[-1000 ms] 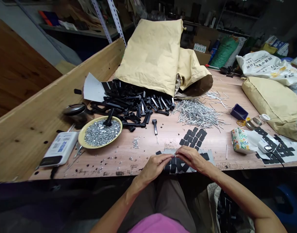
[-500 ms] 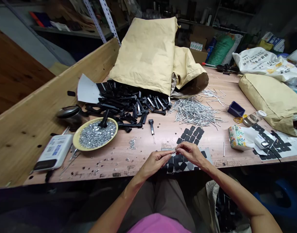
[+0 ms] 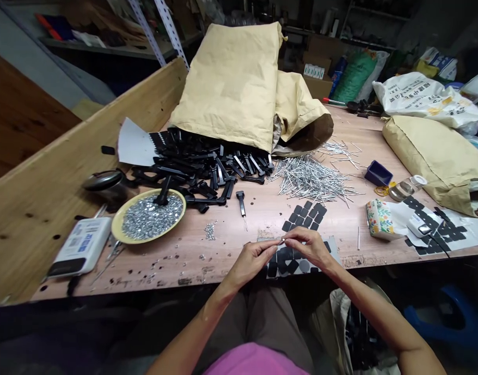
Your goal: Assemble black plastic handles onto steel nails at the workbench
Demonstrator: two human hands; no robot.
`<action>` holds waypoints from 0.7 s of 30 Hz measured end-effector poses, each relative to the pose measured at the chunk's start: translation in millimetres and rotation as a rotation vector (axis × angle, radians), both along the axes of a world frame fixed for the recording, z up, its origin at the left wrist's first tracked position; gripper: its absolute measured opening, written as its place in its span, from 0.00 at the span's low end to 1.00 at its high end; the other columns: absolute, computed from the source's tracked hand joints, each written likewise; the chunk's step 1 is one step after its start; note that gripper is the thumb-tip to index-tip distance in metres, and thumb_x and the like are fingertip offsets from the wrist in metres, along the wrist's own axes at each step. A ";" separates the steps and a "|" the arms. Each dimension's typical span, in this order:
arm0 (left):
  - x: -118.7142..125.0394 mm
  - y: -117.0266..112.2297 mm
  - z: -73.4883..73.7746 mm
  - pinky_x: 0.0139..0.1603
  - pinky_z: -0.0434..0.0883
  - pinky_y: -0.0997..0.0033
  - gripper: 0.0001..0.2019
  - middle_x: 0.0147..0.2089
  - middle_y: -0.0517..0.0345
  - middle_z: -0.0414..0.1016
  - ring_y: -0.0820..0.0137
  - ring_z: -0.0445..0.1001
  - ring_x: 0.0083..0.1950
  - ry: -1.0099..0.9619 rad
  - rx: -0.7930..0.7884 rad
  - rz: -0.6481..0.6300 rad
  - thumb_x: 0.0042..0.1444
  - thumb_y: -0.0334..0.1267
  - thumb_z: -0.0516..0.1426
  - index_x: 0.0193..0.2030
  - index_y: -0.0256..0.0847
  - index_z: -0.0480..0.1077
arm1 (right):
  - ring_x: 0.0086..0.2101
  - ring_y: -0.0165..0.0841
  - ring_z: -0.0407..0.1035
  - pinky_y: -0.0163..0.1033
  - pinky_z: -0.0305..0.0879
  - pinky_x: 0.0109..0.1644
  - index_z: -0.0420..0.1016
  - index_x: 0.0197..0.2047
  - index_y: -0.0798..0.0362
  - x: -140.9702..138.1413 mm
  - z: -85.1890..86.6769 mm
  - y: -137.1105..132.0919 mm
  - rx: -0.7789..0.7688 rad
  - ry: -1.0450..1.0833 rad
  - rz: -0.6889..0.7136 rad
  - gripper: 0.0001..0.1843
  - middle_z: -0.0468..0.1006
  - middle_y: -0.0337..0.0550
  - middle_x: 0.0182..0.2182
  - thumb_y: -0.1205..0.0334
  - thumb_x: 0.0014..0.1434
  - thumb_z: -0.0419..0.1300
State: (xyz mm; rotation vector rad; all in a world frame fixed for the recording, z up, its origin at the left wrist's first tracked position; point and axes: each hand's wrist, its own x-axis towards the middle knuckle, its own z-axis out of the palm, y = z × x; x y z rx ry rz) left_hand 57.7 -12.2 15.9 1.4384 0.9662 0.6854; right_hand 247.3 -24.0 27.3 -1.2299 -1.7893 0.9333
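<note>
My left hand (image 3: pixel 251 258) and my right hand (image 3: pixel 307 246) meet at the near edge of the wooden table (image 3: pixel 231 250). Both pinch a thin metal pin (image 3: pixel 270 239) held level between their fingertips. Under them lies a sheet of black pads (image 3: pixel 289 263). Beyond the hands sit several loose black pads (image 3: pixel 306 215) and a single black part with a pin (image 3: pixel 241 202). A pile of silver pins (image 3: pixel 311 178) and a heap of black plastic parts (image 3: pixel 195 166) lie further back. A yellow dish of small silver pieces (image 3: pixel 147 215) stands to the left.
Tan paper sacks (image 3: pixel 239 83) lie at the back and at the right (image 3: pixel 430 153). A white device (image 3: pixel 80 245) and a dark metal lid (image 3: pixel 102 180) sit at the left. A floral box (image 3: pixel 377 219), a blue tray (image 3: pixel 377 174) and another pad sheet (image 3: pixel 438 229) sit at the right.
The view has shifted a little, so everything sits slightly left. Both hands stay pinched together on the pin at the table's near edge.
</note>
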 end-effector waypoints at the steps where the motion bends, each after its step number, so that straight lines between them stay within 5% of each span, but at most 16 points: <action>1: 0.0 -0.1 1.0 0.24 0.65 0.74 0.18 0.20 0.59 0.72 0.71 0.67 0.24 0.010 0.019 -0.013 0.54 0.45 0.54 0.44 0.37 0.76 | 0.30 0.30 0.72 0.33 0.66 0.33 0.79 0.33 0.53 1.5 -0.5 0.9 -0.029 0.019 -0.001 0.15 0.78 0.43 0.29 0.50 0.58 0.58; 8: -0.6 0.0 6.1 0.40 0.74 0.68 0.14 0.31 0.56 0.81 0.66 0.77 0.39 0.092 0.191 -0.122 0.57 0.39 0.52 0.43 0.40 0.77 | 0.27 0.29 0.71 0.32 0.64 0.30 0.78 0.31 0.54 8.6 7.2 -0.2 -0.052 -0.026 0.043 0.15 0.77 0.42 0.27 0.50 0.55 0.60; 11: 1.9 -5.3 -0.1 0.42 0.74 0.70 0.13 0.39 0.54 0.81 0.67 0.78 0.40 0.162 0.431 -0.058 0.59 0.38 0.51 0.43 0.41 0.76 | 0.28 0.30 0.71 0.33 0.66 0.32 0.78 0.30 0.53 8.5 9.7 -2.6 -0.014 -0.064 0.025 0.14 0.78 0.42 0.27 0.51 0.56 0.60; 15: 5.3 -11.4 -7.9 0.37 0.75 0.74 0.14 0.38 0.52 0.81 0.69 0.79 0.36 0.244 0.737 0.050 0.62 0.37 0.49 0.46 0.39 0.74 | 0.26 0.30 0.72 0.33 0.68 0.30 0.77 0.30 0.54 6.0 2.7 -5.2 -0.163 0.072 -0.043 0.17 0.77 0.40 0.24 0.48 0.54 0.61; 18: 4.0 -9.2 -6.1 0.38 0.74 0.73 0.13 0.38 0.51 0.80 0.69 0.79 0.37 0.189 0.691 0.014 0.61 0.37 0.49 0.44 0.39 0.75 | 0.26 0.30 0.73 0.34 0.69 0.31 0.77 0.32 0.54 4.9 -1.2 -7.5 -0.197 0.144 -0.045 0.19 0.78 0.41 0.26 0.45 0.53 0.61; 21: 1.0 -4.4 -1.1 0.35 0.74 0.73 0.14 0.34 0.54 0.80 0.69 0.77 0.35 0.083 0.438 -0.047 0.60 0.42 0.51 0.41 0.40 0.76 | 0.29 0.30 0.73 0.33 0.68 0.33 0.78 0.33 0.53 5.0 3.4 -9.9 -0.070 0.053 -0.015 0.18 0.78 0.42 0.28 0.46 0.55 0.59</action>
